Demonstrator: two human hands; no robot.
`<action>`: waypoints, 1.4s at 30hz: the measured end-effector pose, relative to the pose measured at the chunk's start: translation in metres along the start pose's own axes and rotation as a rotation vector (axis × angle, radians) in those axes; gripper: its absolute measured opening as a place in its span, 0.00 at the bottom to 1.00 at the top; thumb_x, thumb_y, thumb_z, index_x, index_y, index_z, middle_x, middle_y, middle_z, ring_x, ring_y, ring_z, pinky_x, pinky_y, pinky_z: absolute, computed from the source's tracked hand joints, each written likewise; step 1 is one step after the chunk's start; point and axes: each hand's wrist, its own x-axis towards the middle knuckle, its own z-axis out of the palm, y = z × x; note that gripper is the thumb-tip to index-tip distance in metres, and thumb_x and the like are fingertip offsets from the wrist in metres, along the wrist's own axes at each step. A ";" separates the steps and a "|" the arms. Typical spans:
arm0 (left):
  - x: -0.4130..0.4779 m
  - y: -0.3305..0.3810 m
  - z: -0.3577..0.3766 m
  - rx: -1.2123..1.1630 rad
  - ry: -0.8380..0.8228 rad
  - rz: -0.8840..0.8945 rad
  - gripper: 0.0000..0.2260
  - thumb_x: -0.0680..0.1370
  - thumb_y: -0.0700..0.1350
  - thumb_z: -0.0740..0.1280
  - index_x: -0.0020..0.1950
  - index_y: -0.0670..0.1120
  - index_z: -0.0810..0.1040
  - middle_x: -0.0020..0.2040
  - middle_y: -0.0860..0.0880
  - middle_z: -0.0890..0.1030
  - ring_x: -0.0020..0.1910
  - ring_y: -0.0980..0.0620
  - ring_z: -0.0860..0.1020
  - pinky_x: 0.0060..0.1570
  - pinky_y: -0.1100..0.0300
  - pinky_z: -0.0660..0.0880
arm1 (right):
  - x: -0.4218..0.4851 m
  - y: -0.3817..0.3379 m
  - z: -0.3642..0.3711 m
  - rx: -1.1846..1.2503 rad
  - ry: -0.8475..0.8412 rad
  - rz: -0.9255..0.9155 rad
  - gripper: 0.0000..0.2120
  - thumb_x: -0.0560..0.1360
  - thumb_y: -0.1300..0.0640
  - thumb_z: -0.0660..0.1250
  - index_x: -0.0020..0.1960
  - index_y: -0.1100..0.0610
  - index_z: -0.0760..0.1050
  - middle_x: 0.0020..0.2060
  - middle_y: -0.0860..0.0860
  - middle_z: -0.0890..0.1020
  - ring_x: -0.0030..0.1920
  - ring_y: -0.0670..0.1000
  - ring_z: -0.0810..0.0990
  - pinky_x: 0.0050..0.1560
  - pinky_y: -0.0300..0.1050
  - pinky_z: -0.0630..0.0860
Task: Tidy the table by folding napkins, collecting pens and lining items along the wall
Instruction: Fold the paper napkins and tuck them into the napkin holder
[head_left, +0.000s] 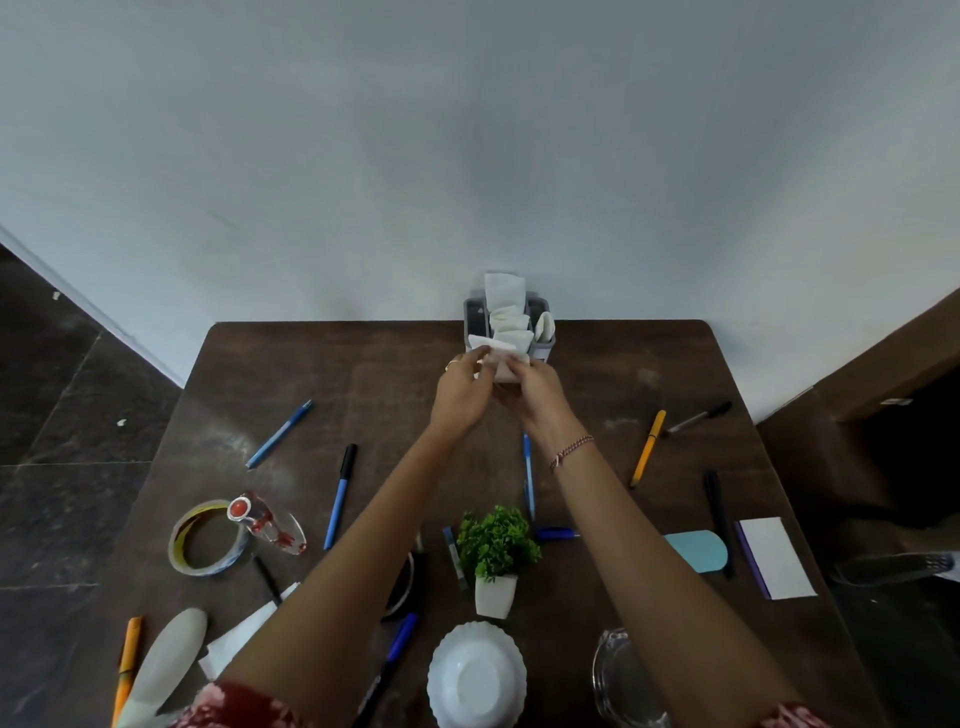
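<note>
Napkin step's in hand, I'd say: left hand (460, 387) and right hand (536, 389) both have fingers curled, pinching one white napkin (500, 357) right at the front of the gray organizer (543, 347) at 12 o'clock on the tabletop (332, 374), so next it probably needs tucking in beside the folded napkins (506, 318).

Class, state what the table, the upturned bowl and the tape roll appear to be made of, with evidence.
Table: probably wood or laminate, dark brown, scuffed, dull sheen. Bowl: white, glossy, fluted; ceramic or glass. Tape roll: clear plastic film, shiny, yellowish core.
</note>
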 end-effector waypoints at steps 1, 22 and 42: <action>0.010 0.000 -0.002 -0.089 -0.030 -0.053 0.17 0.83 0.47 0.56 0.68 0.41 0.72 0.65 0.42 0.75 0.64 0.47 0.73 0.60 0.59 0.68 | 0.007 -0.004 0.004 0.027 -0.003 0.005 0.13 0.79 0.65 0.56 0.61 0.67 0.72 0.43 0.57 0.79 0.42 0.54 0.78 0.47 0.48 0.75; 0.122 -0.012 0.001 -0.640 -0.259 -0.375 0.32 0.81 0.62 0.42 0.71 0.41 0.70 0.65 0.41 0.76 0.64 0.46 0.74 0.66 0.52 0.71 | 0.100 -0.030 0.036 -0.123 -0.147 0.099 0.16 0.82 0.52 0.52 0.49 0.60 0.75 0.49 0.58 0.80 0.56 0.56 0.76 0.55 0.49 0.74; 0.122 -0.014 0.004 -0.488 0.038 -0.382 0.30 0.82 0.60 0.46 0.60 0.40 0.79 0.54 0.43 0.82 0.52 0.49 0.80 0.50 0.60 0.75 | 0.103 -0.012 0.036 -0.415 -0.182 -0.063 0.18 0.81 0.51 0.54 0.60 0.61 0.75 0.59 0.57 0.79 0.60 0.53 0.77 0.65 0.51 0.72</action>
